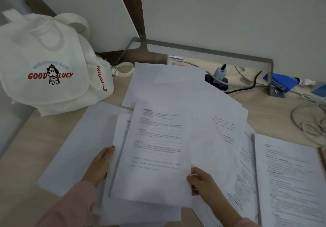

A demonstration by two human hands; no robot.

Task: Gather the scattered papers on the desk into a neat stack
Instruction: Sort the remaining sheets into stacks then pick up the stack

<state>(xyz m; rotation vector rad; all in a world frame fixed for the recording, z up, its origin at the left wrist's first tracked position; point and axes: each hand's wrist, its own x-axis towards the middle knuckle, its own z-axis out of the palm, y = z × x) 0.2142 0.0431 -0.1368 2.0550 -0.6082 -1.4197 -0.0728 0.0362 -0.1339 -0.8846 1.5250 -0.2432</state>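
Several white printed sheets lie overlapped and askew across the light wooden desk [53,135]. A small bundle of sheets [155,149] is in the middle, its top page printed with text. My left hand [99,165] lies along the bundle's left edge, fingers extended against it. My right hand [201,181] pinches the bundle's lower right edge, thumb on top. Blank sheets [165,82] spread out behind, and a large blank sheet [82,142] lies under the left hand. More printed pages [291,177] lie at the right.
A white canvas backpack [45,64] with a cartoon dog print stands at the back left. A grey metal monitor stand [211,50] spans the back, with cables [308,120], a power strip [217,80] and a blue stapler [280,83] beneath and beside it.
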